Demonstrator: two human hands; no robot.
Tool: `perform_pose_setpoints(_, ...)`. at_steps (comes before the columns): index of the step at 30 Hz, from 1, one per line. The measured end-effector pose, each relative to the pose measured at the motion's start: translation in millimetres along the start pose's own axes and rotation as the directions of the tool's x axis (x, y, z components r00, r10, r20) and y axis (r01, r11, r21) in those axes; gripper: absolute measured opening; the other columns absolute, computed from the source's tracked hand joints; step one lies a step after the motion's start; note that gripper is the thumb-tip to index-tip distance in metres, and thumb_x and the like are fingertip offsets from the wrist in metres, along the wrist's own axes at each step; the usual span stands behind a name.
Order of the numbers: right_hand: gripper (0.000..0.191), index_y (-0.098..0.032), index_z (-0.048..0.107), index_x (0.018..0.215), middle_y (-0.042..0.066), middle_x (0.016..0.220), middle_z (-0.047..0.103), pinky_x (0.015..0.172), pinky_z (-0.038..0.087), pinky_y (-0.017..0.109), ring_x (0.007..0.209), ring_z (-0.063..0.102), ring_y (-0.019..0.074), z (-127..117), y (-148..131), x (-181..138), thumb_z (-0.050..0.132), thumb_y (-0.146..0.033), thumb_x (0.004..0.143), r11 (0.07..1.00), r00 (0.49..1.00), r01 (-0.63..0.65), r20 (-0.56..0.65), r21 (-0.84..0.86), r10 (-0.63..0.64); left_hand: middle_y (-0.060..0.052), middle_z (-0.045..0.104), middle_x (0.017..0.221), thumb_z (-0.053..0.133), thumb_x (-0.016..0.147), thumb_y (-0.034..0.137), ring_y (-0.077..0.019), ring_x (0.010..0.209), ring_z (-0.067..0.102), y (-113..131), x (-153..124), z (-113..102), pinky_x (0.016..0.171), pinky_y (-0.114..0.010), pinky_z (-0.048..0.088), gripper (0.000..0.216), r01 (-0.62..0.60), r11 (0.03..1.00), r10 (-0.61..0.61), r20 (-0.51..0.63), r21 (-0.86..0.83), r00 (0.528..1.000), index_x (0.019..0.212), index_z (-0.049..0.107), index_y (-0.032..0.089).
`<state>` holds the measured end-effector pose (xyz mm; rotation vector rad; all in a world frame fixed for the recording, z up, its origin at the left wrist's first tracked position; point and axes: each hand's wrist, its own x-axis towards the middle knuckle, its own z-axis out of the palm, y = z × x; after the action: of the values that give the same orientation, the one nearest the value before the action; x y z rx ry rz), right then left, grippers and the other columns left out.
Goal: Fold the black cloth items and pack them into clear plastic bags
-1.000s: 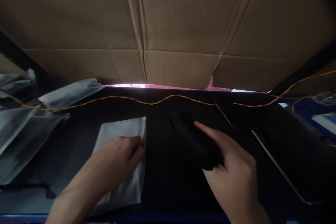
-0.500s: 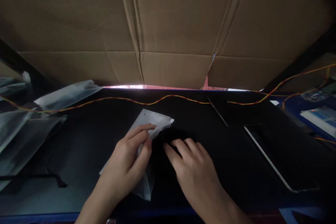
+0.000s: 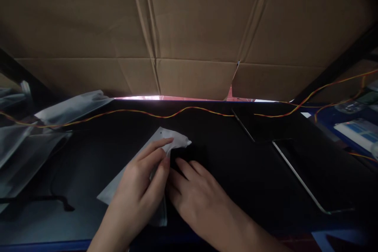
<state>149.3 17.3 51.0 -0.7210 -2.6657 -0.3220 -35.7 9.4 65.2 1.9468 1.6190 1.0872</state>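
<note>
A frosted plastic zip bag [image 3: 121, 183] lies slanted on the black tabletop, its upper end creased and lifted. My left hand [image 3: 141, 183] rests over the bag, thumb and fingers pinching its edge, with the index finger stretched along the plastic. Close beside it is my right hand [image 3: 196, 195], its fingers bent inward at the bag's right side. Something dark shows around the right fingertips, but it blends into the black surface and I cannot make out its kind. The lower fingers of the right hand are partly hidden.
Two dark flat phone-like devices, a nearer one [image 3: 313, 177] and a farther one [image 3: 251, 126], lie at right. More plastic bags [image 3: 73, 108] and a black cable [image 3: 63, 201] are at left. A twisted red-yellow wire [image 3: 191, 108] crosses before the cardboard [image 3: 195, 27].
My right hand has moved left and turned inward against the bag. The bag's upper corner has folded down, and more of its lower left shows.
</note>
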Motion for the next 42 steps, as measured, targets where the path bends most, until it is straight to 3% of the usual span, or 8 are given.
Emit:
perform_pose_setpoints(4,0.029,-0.012,0.078,0.122,0.011,0.108,0.080,0.088,0.062,0.046,0.102,0.069,0.0307,-4,2,13,0.065,-0.012,0.096,0.987,0.982,-0.162,0.104,0.017,0.160,-0.009,0.073,0.143,0.049,0.110,0.046,-0.0289,0.136,0.068,1,0,4,0.113,-0.039,0.058,0.040,0.057,0.997,-0.052,0.083,-0.055,0.995,0.085,0.071,0.024)
perform_pose_setpoints(8,0.037,-0.013,0.079,0.121,0.012,0.106,0.080,0.072,0.064,0.047,0.090,0.070,0.0320,1,-10,25,0.066,-0.007,0.087,0.927,0.921,-0.374,0.125,0.028,0.368,-0.006,0.069,0.152,0.047,0.111,0.048,-0.0291,0.156,0.050,-5,-3,12,0.135,-0.057,0.035,0.035,0.104,0.989,-0.093,0.101,-0.109,0.990,0.106,0.074,0.027)
perform_pose_setpoints(14,0.041,-0.013,0.067,0.142,0.010,0.139,0.076,0.118,0.050,0.043,0.134,0.061,0.0302,0,-5,8,0.062,-0.020,0.102,0.964,0.996,-0.075,0.066,0.255,0.060,-0.001,0.061,0.162,0.044,0.112,0.051,-0.0332,0.167,0.030,-10,-11,13,0.137,-0.070,0.014,0.039,0.129,0.986,-0.120,0.090,-0.106,0.989,0.107,0.075,0.028)
perform_pose_setpoints(18,0.053,-0.013,0.061,0.149,0.011,0.152,0.068,0.131,0.035,0.041,0.144,0.054,0.0267,-5,6,7,0.065,-0.034,0.100,0.859,0.989,-0.083,0.151,0.506,0.006,0.003,0.059,0.164,0.047,0.111,0.051,-0.0312,0.166,0.031,-10,-20,14,0.133,-0.071,0.025,0.039,0.142,0.982,-0.133,0.078,-0.123,0.988,0.143,0.066,0.038)
perform_pose_setpoints(25,0.042,-0.029,0.061,0.149,0.001,0.140,0.076,0.107,0.056,0.041,0.132,0.065,0.0241,6,-7,34,0.061,-0.021,0.107,0.739,0.907,-0.412,0.166,0.534,0.386,0.002,0.061,0.162,0.052,0.110,0.053,-0.0348,0.155,0.050,0,-25,-3,0.123,-0.062,0.046,0.036,0.116,0.991,-0.111,0.072,-0.064,0.991,0.137,0.073,0.040)
perform_pose_setpoints(29,0.051,-0.019,0.058,0.153,0.005,0.164,0.060,0.131,0.036,0.030,0.155,0.048,0.0170,-8,5,16,0.069,-0.020,0.104,0.715,0.974,-0.225,0.141,0.662,0.176,0.004,0.051,0.169,0.054,0.110,0.049,-0.0337,0.156,0.048,-14,-20,-22,0.121,-0.061,0.047,0.050,-0.108,0.979,0.082,0.152,0.170,0.985,0.160,0.051,0.049)
perform_pose_setpoints(33,0.031,-0.019,0.072,0.136,0.003,0.153,0.069,0.137,0.024,0.033,0.153,0.052,0.0156,-16,24,-14,0.068,-0.026,0.106,0.770,0.985,-0.132,0.169,0.624,0.032,0.002,0.043,0.174,0.050,0.112,0.042,-0.0314,0.161,0.039,-38,-23,-21,0.127,-0.062,0.036,0.066,-0.289,0.926,0.195,0.346,0.243,0.918,0.173,0.023,0.046)
perform_pose_setpoints(42,0.020,-0.017,0.079,0.111,0.007,0.124,0.083,0.123,0.047,0.037,0.127,0.071,0.0209,21,21,14,0.064,-0.027,0.104,0.846,0.989,0.112,0.024,0.520,-0.145,-0.005,0.031,0.179,0.055,0.104,0.068,-0.0396,0.165,0.026,-30,-16,-16,0.129,-0.069,0.028,0.087,-0.372,0.910,0.279,0.395,0.183,0.876,0.176,0.014,0.039)
